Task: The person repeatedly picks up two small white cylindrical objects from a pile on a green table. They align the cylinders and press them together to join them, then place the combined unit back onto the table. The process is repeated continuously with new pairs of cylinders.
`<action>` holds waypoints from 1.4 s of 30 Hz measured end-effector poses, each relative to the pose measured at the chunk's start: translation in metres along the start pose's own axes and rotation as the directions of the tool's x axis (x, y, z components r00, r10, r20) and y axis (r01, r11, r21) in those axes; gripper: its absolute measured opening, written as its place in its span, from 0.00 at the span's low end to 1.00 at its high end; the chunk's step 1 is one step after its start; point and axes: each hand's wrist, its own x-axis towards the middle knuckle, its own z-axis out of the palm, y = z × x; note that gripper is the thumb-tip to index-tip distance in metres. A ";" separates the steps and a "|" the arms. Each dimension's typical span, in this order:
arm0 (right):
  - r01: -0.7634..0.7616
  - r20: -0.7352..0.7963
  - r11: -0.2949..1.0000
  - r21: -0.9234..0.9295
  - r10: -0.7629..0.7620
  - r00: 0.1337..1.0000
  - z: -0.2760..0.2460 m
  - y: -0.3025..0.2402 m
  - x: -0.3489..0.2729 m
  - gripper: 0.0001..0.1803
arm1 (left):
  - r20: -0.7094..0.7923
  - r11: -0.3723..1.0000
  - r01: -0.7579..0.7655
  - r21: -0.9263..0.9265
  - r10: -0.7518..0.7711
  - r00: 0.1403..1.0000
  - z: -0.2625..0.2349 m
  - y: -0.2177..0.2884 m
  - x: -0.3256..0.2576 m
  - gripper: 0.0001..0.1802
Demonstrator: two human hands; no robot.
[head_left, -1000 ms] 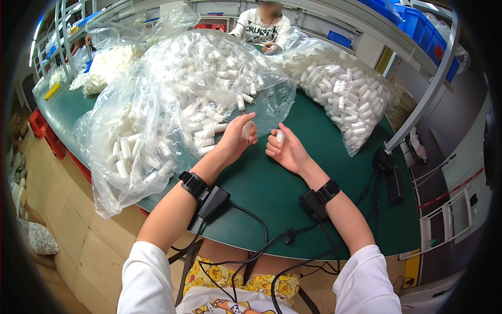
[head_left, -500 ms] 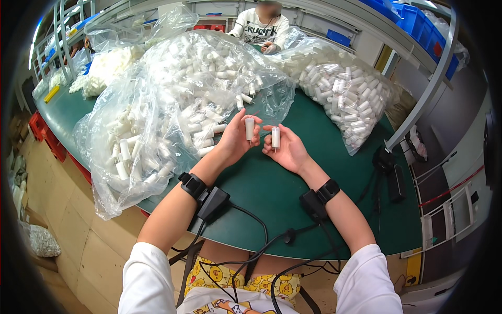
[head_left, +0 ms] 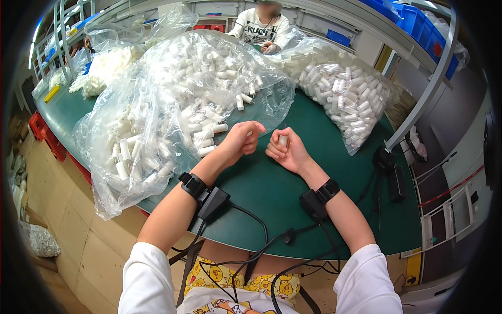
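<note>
1. Red bins [head_left: 38, 124] stood in a row beside the left edge of the green table [head_left: 314, 222], above a tan floor [head_left: 78, 230].
2. A yellow object [head_left: 52, 93] lay near the table's far left end, and a pale heap of small pieces [head_left: 107, 68] sat just to its right.
3. A large clear plastic bag [head_left: 103, 196] spread over the left and middle of the table, full of white cylinders [head_left: 124, 149]; some lay at its open side, close to the left hand.
4. The left hand [head_left: 242, 141] hung over the table with its fingers curled narrow; whether anything was inside them could not be told. A black strap [head_left: 192, 184] with a black box [head_left: 214, 203] circled that wrist.
5. Across the table, beyond the bag, a person [head_left: 261, 32] sat in a white printed top.
6. The right hand [head_left: 288, 150], just apart from the left, was closed around a white cylinder [head_left: 283, 140], whose upper end showed by the thumb; a similar strap circled that wrist.
7. Farther right, a second clear bag [head_left: 334, 56], packed with more cylinders, rested on the table.
8. At the far right, a grey post [head_left: 430, 91] rose beside a blue bin [head_left: 418, 34].
</note>
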 end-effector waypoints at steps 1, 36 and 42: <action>-0.009 -0.005 1.000 -0.004 0.009 1.000 0.000 0.000 0.000 0.15 | -0.002 1.000 -0.001 0.006 0.001 1.000 0.000 0.000 -0.001 0.04; -0.034 -0.106 0.998 0.054 0.040 0.994 0.000 0.001 0.001 0.15 | -0.092 0.999 0.010 -0.036 -0.013 0.996 0.000 -0.004 0.004 0.08; -0.024 -0.047 0.998 0.066 0.027 0.999 -0.001 0.000 0.001 0.14 | -0.074 1.000 -0.009 0.023 0.011 0.997 -0.009 -0.008 0.006 0.08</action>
